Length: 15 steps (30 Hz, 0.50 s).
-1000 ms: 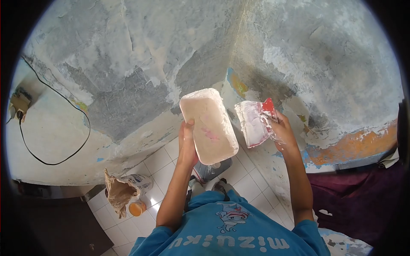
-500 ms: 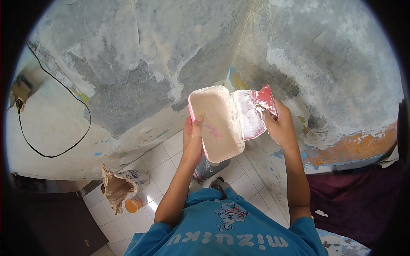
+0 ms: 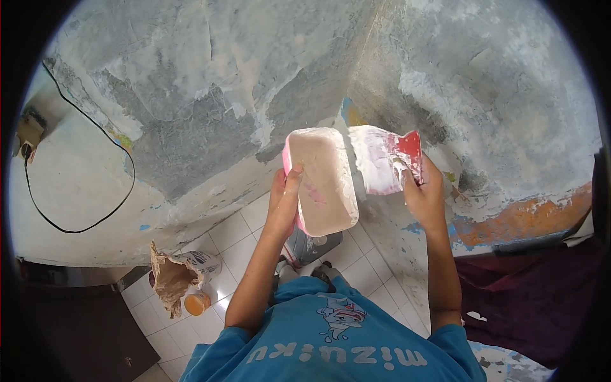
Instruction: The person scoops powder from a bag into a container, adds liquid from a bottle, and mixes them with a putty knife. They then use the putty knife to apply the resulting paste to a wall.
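Note:
My left hand (image 3: 284, 198) grips the left side of a pink rectangular tub (image 3: 324, 184), its thumb over the rim. Pale, whitish residue coats the tub's inside, with pink showing through in patches. In my right hand (image 3: 424, 193) is a red putty scraper (image 3: 410, 149), thumb on its near face. White paste covers most of its broad blade, thickest along the left edge. A narrow gap separates that edge from the tub's right rim, which is also smeared white.
Two patchy grey walls (image 3: 191, 146) meet in a corner ahead. On the tiled floor (image 3: 238, 232) stand an open paper sack (image 3: 172, 280) and an orange-topped container (image 3: 196, 304). A grey box-like object (image 3: 315, 247) is by my feet. A black cable (image 3: 130, 191) hangs left; dark red cloth (image 3: 515, 293) lies right.
The scraper has moved right, off the tub's rim, and now hangs apart from it. The tub has turned slightly more upright in view.

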Tool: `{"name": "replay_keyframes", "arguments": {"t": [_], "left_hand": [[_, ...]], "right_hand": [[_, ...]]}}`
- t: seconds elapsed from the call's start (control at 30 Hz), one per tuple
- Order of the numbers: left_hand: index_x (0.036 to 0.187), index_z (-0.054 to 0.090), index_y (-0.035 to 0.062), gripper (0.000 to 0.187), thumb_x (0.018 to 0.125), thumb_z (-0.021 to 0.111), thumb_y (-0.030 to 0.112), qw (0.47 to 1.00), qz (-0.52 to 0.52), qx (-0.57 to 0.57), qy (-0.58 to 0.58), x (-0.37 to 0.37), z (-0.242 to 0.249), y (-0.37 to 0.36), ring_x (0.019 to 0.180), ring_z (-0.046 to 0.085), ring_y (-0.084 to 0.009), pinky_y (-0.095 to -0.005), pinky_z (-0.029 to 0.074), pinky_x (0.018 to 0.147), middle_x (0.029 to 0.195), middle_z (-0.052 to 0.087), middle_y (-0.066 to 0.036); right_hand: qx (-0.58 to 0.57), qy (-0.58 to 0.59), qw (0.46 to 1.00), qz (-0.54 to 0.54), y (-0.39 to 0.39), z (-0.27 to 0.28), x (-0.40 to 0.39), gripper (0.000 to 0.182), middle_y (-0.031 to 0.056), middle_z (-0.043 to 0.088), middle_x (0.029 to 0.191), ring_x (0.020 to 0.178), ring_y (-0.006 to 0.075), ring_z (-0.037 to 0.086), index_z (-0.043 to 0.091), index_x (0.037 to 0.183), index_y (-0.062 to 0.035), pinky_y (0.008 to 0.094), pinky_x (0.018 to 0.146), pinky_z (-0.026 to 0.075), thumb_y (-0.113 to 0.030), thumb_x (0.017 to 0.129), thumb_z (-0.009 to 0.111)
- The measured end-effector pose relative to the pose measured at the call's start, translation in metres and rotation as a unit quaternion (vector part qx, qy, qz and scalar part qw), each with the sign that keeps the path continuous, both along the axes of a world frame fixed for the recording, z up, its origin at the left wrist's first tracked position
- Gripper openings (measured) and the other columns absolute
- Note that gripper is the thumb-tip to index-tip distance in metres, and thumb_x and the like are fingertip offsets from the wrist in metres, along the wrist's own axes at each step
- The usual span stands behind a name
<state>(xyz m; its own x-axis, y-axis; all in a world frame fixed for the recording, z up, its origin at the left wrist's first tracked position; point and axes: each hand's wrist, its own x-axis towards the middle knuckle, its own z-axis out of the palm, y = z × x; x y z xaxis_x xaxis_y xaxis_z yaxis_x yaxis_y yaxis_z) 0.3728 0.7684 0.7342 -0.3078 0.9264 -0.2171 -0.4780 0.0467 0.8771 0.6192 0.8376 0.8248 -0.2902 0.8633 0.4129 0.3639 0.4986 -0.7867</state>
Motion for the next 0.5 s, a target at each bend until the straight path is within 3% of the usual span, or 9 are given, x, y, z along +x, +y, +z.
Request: {"name": "replay_keyframes", "arguments": {"t": [0.03,0.07,0.13,0.17,0.23,0.27,0.33,0.5], "left_hand": [[0.133,0.046,-0.0076,0.078,0.097,0.059,0.061,0.999,-0.034,-0.014,0.007,-0.003,-0.001,0.003,0.11,0.061,-0.0234,-0.036,0.052,0.094,0.121,0.058,-0.018],[0.135,0.047,-0.0081,0.08,0.097,0.057,0.062,0.997,-0.069,-0.03,0.015,-0.006,-0.001,0.005,0.111,0.061,-0.0242,-0.0365,0.052,0.095,0.123,0.058,-0.019],[0.137,0.046,-0.0075,0.081,0.097,0.055,0.063,0.991,-0.13,-0.032,-0.001,-0.013,0.004,0.012,0.113,0.061,-0.0251,-0.0372,0.052,0.097,0.127,0.058,-0.02],[0.14,0.046,-0.0069,0.083,0.098,0.053,0.064,0.981,-0.19,-0.033,-0.017,-0.015,0.008,0.016,0.116,0.061,-0.0261,-0.0379,0.051,0.098,0.131,0.057,-0.021],[0.142,0.046,-0.0054,0.082,0.099,0.051,0.063,0.975,-0.216,-0.039,-0.024,-0.017,0.015,0.023,0.118,0.061,-0.0268,-0.0387,0.051,0.099,0.133,0.057,-0.021],[0.144,0.045,-0.0039,0.081,0.099,0.049,0.063,0.969,-0.24,-0.045,-0.03,-0.018,0.02,0.025,0.12,0.061,-0.0275,-0.0395,0.052,0.1,0.136,0.057,-0.022],[0.145,0.044,-0.0029,0.079,0.1,0.049,0.062,0.966,-0.252,-0.046,-0.043,-0.023,0.03,0.027,0.121,0.061,-0.0281,-0.0402,0.052,0.101,0.136,0.056,-0.022],[0.147,0.042,-0.0032,0.078,0.1,0.05,0.06,0.966,-0.252,-0.049,-0.037,-0.035,0.028,0.031,0.122,0.061,-0.0297,-0.0418,0.054,0.099,0.136,0.056,-0.023]], "right_hand": [[0.085,-0.033,0.996,0.008,-0.002,0.001,-0.001,0.03,0.0109,0.069,0.095,0.082,0.0204,0.065,0.069,0.113,-0.0017,0.0304,0.074,0.051,0.005,0.087,0.058],[0.082,-0.033,0.996,0.007,-0.001,0.009,0.0,0.03,0.0109,0.069,0.095,0.082,0.0204,0.065,0.069,0.113,-0.0017,0.0304,0.074,0.051,0.005,0.087,0.058],[0.252,-0.195,0.938,0.135,0.011,0.032,0.002,0.034,0.0099,0.069,0.104,0.092,0.0268,0.066,0.073,0.114,-0.0097,0.035,0.079,0.054,0.003,0.083,0.065],[0.25,-0.195,0.939,0.134,0.016,0.029,0.006,0.034,0.0099,0.069,0.104,0.092,0.0268,0.066,0.073,0.114,-0.0097,0.035,0.079,0.054,0.003,0.083,0.065],[0.313,-0.291,0.88,0.205,0.024,0.021,0.013,0.036,0.0032,0.069,0.112,0.101,0.0253,0.064,0.076,0.113,-0.0191,0.0371,0.085,0.057,-0.005,0.08,0.071],[0.312,-0.291,0.88,0.208,0.024,0.018,0.014,0.036,0.0032,0.069,0.112,0.101,0.0253,0.064,0.076,0.113,-0.0191,0.0371,0.085,0.057,-0.005,0.08,0.071],[0.381,-0.345,0.825,0.237,0.018,0.01,0.016,0.035,-0.0005,0.069,0.113,0.103,0.0251,0.064,0.077,0.112,-0.0225,0.0348,0.088,0.057,-0.014,0.078,0.073],[0.373,-0.345,0.829,0.232,0.016,0.001,0.032,0.036,-0.0022,0.069,0.109,0.104,0.0243,0.063,0.077,0.111,-0.0236,0.0357,0.088,0.058,-0.015,0.076,0.074]]}}
